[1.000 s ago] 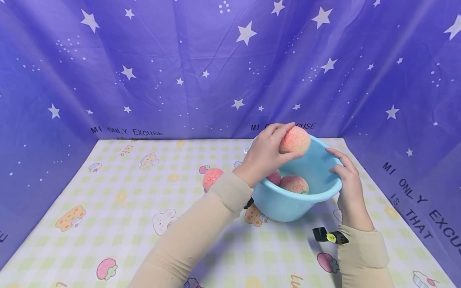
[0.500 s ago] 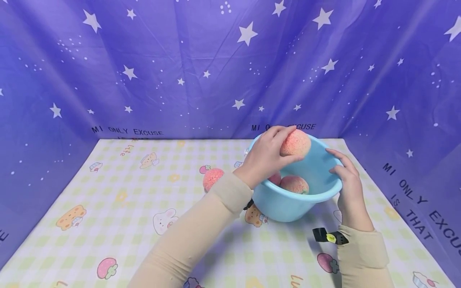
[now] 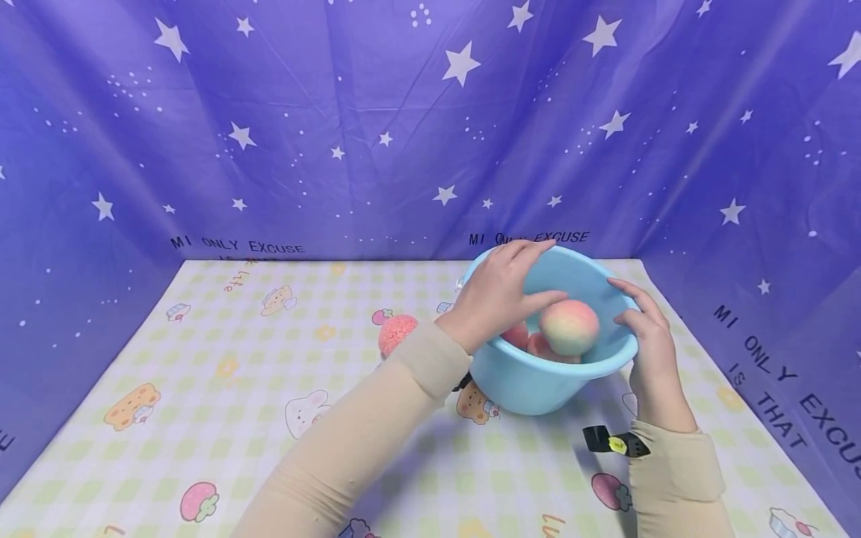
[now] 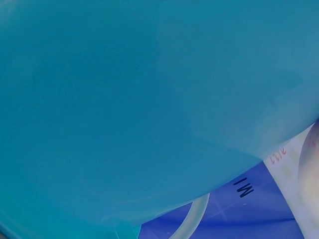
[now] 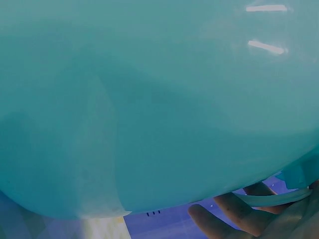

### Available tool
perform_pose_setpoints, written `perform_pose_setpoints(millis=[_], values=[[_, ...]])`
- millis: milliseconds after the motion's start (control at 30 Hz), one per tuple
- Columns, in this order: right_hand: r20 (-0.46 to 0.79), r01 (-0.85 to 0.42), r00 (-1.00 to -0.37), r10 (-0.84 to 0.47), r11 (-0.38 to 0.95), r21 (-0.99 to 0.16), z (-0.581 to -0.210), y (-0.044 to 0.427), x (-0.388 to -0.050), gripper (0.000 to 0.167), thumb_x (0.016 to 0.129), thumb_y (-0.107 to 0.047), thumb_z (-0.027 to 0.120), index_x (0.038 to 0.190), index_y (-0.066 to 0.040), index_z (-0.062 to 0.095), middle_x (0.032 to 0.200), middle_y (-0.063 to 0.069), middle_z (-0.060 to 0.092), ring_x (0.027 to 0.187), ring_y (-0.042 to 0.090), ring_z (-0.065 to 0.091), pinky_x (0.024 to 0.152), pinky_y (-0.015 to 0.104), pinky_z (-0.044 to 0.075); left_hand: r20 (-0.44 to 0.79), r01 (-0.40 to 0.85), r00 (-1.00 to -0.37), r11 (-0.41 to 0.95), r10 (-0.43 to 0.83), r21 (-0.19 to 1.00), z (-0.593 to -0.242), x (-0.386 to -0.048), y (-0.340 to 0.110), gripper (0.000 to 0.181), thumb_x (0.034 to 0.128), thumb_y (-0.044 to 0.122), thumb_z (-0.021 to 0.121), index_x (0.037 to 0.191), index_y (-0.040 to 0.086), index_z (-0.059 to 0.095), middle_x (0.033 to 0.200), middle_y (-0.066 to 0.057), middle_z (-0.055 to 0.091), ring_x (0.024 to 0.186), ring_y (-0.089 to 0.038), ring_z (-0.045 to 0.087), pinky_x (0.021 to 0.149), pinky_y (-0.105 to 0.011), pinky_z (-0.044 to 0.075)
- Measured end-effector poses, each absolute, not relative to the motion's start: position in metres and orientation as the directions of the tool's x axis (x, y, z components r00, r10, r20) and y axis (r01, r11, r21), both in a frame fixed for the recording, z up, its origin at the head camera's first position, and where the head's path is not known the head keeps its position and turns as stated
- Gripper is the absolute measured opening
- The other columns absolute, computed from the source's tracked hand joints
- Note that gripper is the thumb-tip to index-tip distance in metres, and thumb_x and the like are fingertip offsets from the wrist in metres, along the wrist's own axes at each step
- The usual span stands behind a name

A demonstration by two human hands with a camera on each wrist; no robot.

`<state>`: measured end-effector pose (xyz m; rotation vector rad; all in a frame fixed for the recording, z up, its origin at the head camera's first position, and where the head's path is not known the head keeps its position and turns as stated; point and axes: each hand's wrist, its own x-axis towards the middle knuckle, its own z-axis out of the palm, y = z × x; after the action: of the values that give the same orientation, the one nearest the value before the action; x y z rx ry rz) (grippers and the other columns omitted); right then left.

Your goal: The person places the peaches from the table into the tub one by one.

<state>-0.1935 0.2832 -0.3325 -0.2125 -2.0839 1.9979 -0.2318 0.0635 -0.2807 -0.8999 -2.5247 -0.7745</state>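
Note:
A light blue bucket [image 3: 531, 385] stands on the table, its outer wall filling most of both wrist views. My left hand [image 3: 494, 291] reaches over its left rim, fingers and thumb spread apart with nothing between them. Just beyond the thumb, a pink and yellow-green peach [image 3: 569, 329] is inside the bucket, on top of another peach [image 3: 541, 347]. A redder fruit [image 3: 516, 335] beside them is partly hidden by the rim and hand. My right hand [image 3: 652, 344] grips the bucket's right rim, thumb on the inner side. In the right wrist view, some fingers [image 5: 239, 211] show beside the bucket.
Left of the bucket, a pink rough-skinned round fruit [image 3: 397, 333] lies on the checked tablecloth [image 3: 255, 403], partly behind my left sleeve. Purple star-printed curtains [image 3: 377, 187] enclose the table's back and sides. A pale bucket handle [image 4: 193, 219] shows in the left wrist view.
My left hand lowered the peach slightly, then let it go. The peach has dropped into the bucket onto the fruit below. My right hand keeps its place on the rim.

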Motion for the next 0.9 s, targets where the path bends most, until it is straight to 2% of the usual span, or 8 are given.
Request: perform_pose_setpoints(millis=[233, 500, 900], values=[[0.079, -0.058, -0.957, 0.280, 0.084, -0.995, -0.331, 0.282, -0.193, 0.061, 0.086, -0.001, 0.037, 0.138, -0.028, 0.056, 0.148, -0.001, 0.040, 0.113, 0.007, 0.045, 0.074, 0.014, 0.044, 0.463, 0.682, -0.723, 0.637, 0.513, 0.360, -0.277, -0.232, 0.059, 0.070, 0.0887, 0.048, 0.071, 0.147, 0.018, 0.048, 0.141, 0.000, 0.057, 0.130, -0.016, 0.054, 0.110, -0.028, 0.042], [0.073, -0.049, -0.956, 0.285, 0.090, -0.995, -0.332, 0.284, -0.193, 0.061, 0.087, -0.002, 0.038, 0.139, -0.029, 0.056, 0.151, 0.002, 0.036, 0.108, 0.006, 0.047, 0.068, 0.015, 0.046, 0.451, 0.692, -0.715, 0.631, 0.534, 0.350, -0.270, -0.234, 0.049, 0.069, 0.0890, 0.049, 0.070, 0.146, 0.017, 0.049, 0.138, -0.001, 0.058, 0.127, -0.016, 0.055, 0.108, -0.027, 0.044], [0.069, -0.046, -0.955, 0.289, 0.084, -0.995, -0.331, 0.282, -0.193, 0.062, 0.087, -0.002, 0.037, 0.139, -0.028, 0.055, 0.151, 0.001, 0.037, 0.114, 0.010, 0.045, 0.072, 0.015, 0.046, 0.455, 0.676, -0.727, 0.650, 0.514, 0.347, -0.258, -0.237, 0.027, 0.064, 0.0907, 0.047, 0.068, 0.144, 0.017, 0.051, 0.139, -0.002, 0.058, 0.131, -0.018, 0.053, 0.110, -0.030, 0.042]])
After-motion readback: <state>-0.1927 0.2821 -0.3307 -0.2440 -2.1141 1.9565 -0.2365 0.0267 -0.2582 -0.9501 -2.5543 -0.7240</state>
